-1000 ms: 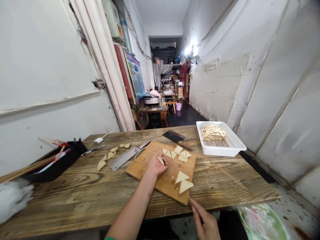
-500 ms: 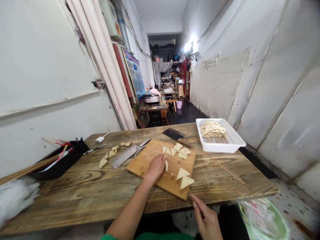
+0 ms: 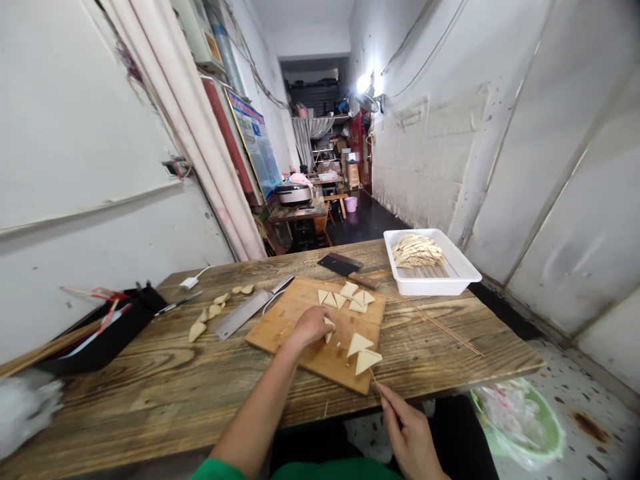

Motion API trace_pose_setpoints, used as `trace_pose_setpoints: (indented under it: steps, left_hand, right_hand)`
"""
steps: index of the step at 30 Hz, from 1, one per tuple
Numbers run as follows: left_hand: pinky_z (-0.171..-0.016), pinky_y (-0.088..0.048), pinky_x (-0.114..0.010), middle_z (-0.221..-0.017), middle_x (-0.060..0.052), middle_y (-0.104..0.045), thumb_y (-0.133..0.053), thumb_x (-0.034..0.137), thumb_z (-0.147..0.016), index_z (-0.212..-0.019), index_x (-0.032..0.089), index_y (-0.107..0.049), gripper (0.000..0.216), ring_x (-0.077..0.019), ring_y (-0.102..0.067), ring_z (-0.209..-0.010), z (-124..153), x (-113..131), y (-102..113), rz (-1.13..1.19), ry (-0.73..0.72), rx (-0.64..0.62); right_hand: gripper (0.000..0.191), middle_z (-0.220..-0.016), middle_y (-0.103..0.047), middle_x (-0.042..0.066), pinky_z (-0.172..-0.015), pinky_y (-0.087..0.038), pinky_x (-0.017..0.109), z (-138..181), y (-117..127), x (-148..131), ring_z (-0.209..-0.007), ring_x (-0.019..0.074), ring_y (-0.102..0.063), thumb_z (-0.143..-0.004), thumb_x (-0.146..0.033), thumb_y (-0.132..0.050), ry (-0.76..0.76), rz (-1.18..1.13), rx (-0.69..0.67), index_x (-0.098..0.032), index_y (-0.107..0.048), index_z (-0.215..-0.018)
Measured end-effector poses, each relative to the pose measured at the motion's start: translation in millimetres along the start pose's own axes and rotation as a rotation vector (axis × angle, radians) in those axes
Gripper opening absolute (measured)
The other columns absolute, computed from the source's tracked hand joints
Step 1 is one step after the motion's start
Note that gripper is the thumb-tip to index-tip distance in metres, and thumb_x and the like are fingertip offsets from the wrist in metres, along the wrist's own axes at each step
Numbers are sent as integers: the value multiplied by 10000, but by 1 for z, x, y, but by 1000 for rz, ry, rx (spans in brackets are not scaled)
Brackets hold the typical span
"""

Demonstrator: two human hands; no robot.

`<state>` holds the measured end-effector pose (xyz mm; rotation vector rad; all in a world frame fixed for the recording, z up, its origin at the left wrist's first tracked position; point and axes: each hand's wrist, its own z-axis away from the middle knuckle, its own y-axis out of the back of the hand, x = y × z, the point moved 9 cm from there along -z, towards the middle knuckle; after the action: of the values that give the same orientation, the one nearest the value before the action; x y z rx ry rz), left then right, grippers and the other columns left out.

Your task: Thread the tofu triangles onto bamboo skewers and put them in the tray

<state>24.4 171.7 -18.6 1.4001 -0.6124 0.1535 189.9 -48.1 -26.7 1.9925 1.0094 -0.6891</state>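
My right hand (image 3: pixel 409 430) is closed around the lower end of a thin wooden skewer (image 3: pixel 373 376). On the skewer's far end sits a pale triangular slice (image 3: pixel 369 361), and another triangle (image 3: pixel 359 344) lies just beyond it; whether the skewer passes through that one is hard to see. My left hand (image 3: pixel 313 327) is over the cutting board (image 3: pixel 293 313), its fingertips closed on a small pale slice (image 3: pixel 328 331). Several more triangular slices (image 3: pixel 349 291) lie along the board's far side.
A cleaver (image 3: pixel 243 313) lies left of the board, and a dark-bladed knife (image 3: pixel 340 265) behind it. Rounded offcuts (image 3: pixel 197 331) are further left. A white tray (image 3: pixel 435 287) of skewered slices stands back right, near loose skewers (image 3: pixel 443 327). A black container (image 3: pixel 95 350) is at left.
My left hand has closed on the small slice, its fingers now partly covering it. My right hand still holds the skewer. The whole view has shifted slightly.
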Motion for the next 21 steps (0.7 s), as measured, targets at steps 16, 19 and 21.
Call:
trace_pose_setpoints:
  steps: [16,19,21]
  left_hand:
    - [-734,-545,-307,-860,-115,-656,-554,82,-786,-824,92,-535,43,-190,-647,-814,42,3,-39,1782,486,-17]
    - [-731,-548,-300,-850,-111,-660,-562,76,-779,-816,95,-536,49,-189,-649,-812,43,2,-40,1791,480,-7]
    - [-729,-548,-296,-848,-105,-661,-567,72,-774,-817,98,-536,59,-187,-649,-811,42,0,-40,1788,476,1]
  right_hand:
    - [319,-1005,-697,67,-772,-543,215,4,-8,-8,-868,164,-679,-876,-188,-458,62,19,-40,-196,-594,-1165]
    - [324,-998,-700,67,-760,-547,208,4,-10,-10,-855,159,-682,-881,-185,-447,74,20,-56,-194,-587,-1173]
    - [320,-993,-701,68,-761,-546,207,4,-10,-12,-855,159,-682,-884,-192,-446,85,28,-56,-192,-591,-1170]
